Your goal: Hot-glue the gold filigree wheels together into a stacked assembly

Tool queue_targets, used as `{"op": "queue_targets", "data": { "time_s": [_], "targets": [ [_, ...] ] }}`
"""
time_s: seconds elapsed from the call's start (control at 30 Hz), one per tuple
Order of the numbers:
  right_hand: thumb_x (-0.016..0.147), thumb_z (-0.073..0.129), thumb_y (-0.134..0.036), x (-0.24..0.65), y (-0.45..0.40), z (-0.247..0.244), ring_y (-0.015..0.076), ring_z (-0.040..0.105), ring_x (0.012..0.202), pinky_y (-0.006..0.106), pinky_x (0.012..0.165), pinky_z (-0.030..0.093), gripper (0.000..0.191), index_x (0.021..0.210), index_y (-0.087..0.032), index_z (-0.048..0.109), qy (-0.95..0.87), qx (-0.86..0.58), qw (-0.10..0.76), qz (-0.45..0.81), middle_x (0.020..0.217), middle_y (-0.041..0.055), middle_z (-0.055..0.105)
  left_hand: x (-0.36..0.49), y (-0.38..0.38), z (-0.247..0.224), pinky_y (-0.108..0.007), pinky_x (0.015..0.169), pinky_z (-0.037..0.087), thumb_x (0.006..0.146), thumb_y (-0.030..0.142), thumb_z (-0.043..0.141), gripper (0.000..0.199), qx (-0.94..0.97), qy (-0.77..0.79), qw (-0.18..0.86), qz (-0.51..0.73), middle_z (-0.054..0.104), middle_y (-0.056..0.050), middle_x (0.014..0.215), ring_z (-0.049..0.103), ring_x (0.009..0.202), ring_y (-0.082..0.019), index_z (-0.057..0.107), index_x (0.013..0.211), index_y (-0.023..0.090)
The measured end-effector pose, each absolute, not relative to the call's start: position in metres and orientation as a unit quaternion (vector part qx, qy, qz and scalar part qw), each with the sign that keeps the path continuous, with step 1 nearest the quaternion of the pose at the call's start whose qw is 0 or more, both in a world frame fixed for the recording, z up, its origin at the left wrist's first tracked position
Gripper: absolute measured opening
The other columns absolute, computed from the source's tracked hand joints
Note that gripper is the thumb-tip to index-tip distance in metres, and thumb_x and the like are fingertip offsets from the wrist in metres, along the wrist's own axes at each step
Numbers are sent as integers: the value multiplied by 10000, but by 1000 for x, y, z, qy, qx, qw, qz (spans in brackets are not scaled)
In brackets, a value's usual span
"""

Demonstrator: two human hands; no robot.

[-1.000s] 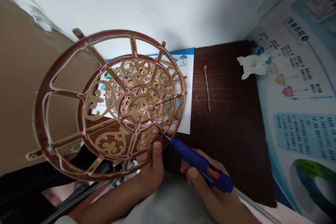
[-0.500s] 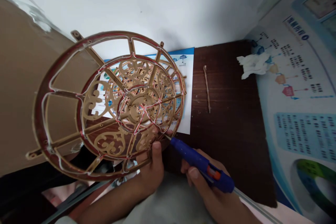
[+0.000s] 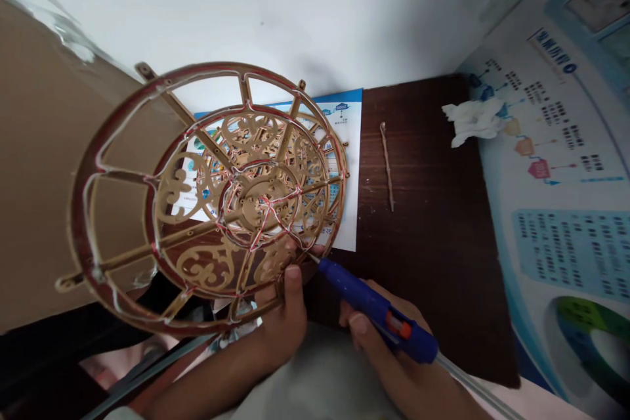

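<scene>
A round gold-coloured frame (image 3: 231,109) with spokes, scrollwork and red and white wires along its rings is held up at a tilt. My left hand (image 3: 288,318) grips its lower right rim, thumb on the near side and some fingertips behind it. In my right hand (image 3: 388,335) is a blue pen-shaped tool (image 3: 364,298) with an orange-red switch. Its thin metal tip meets the frame at the lower right, close to my left fingertips; whether it touches a wire I cannot tell.
Beneath the frame lie a printed sheet (image 3: 350,210) and more gold openwork pieces on the dark wooden table (image 3: 433,210). A thin brown stick (image 3: 387,167) rests to the right. Crumpled white tissue (image 3: 472,121) sits by the printed board (image 3: 556,190). A white wall (image 3: 305,6) stands behind.
The frame's left side has shifted slightly right. Both hands and the blue tool stay nearly where they were, with the tip at the same part of the frame.
</scene>
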State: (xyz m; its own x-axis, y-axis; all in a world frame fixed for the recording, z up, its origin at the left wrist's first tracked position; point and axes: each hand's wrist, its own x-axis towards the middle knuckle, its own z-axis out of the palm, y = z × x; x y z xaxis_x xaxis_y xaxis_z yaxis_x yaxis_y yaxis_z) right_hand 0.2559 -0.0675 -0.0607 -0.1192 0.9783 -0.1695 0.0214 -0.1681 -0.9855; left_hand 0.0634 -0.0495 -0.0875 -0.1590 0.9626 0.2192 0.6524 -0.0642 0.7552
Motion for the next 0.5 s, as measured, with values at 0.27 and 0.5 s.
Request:
{"op": "queue_targets", "data": {
  "time_s": [0.27,0.5],
  "targets": [
    [1123,562,-532,259,-64,-55,111,588,552,223,531,472,445,811,-231,662,-507,-508,439,540,659,-30,600,74,-46,-84,-396,1152,607,1130,409,595,368,615,641,174,424,834,-130,1321,788,1263,-242,785,1345,180],
    [1127,534,-565,258,-61,-53,110,590,526,214,501,475,487,805,-225,666,-509,-506,436,543,637,-24,605,80,-38,-71,-414,1172,594,1153,430,546,398,624,634,186,418,876,-109,1163,811,1192,-245,844,1222,175]
  ]
}}
